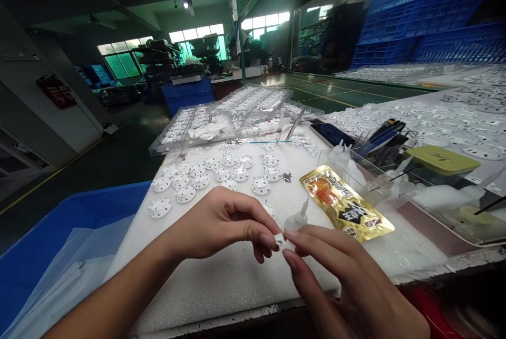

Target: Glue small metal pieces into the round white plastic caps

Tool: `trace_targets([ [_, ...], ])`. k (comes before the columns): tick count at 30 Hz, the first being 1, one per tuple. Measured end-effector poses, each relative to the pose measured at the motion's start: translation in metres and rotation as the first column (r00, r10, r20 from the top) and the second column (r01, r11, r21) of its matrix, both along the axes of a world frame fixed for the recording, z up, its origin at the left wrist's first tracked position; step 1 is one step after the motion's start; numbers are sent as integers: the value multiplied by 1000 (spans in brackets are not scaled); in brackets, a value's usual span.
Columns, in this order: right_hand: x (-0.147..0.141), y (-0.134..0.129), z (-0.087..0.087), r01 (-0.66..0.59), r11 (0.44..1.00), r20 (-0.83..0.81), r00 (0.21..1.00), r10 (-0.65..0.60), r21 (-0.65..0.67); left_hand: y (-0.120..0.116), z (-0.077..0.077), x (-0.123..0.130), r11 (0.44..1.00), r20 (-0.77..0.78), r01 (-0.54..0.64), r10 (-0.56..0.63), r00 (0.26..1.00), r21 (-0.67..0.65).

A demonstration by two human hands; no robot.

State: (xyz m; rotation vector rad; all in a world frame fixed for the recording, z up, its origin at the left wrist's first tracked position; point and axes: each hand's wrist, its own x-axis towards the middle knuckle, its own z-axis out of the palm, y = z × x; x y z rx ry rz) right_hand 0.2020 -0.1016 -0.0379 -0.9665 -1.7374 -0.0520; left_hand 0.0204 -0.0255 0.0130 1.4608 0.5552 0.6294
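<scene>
A tiny white piece, seemingly plastic, with a compact, uneven outline and a small shaded hollow facing the camera (279,239), sits between the hands above the white, foam-topped table (213,286). The left hand (227,223) pinches it between thumb and index finger, hiding part of its shape. The right hand's (348,273) thumb and index finger are slightly parted just beside it; whether they touch it, I cannot tell. Finer detail is too small to read.
</scene>
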Motion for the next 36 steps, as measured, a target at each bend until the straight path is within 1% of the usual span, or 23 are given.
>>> trace_targets([
  [3,1,2,-3,-44,999,1,999,44,23,0,1,-1,999,-27,8,-7,1000,38],
  [5,2,2,-4,-50,999,13,999,50,8,-1,1,-1,998,-39,13,-11,999,53],
  [10,2,1,-6,-53,998,34,998,51,36,0,3,0,994,-92,15,-5,996,104],
  [15,6,0,-11,-97,995,77,992,98,-14,0,4,-1,992,-144,23,-5,990,127],
  [20,7,-1,-12,-60,998,121,991,57,26,1,4,-1,994,-164,13,5,986,109],
  [24,5,1,-12,7,997,191,981,-21,75,-1,3,1,997,-140,17,-6,990,76],
  [26,4,1,-14,26,996,163,986,-39,83,-2,3,2,998,-131,27,-19,991,61],
  [30,0,0,-14,3,1000,38,999,-4,27,-4,3,3,997,-132,22,-12,991,72],
  [36,-8,-3,-11,-13,1000,-166,986,9,-24,-5,6,2,977,-164,40,-6,986,210],
])
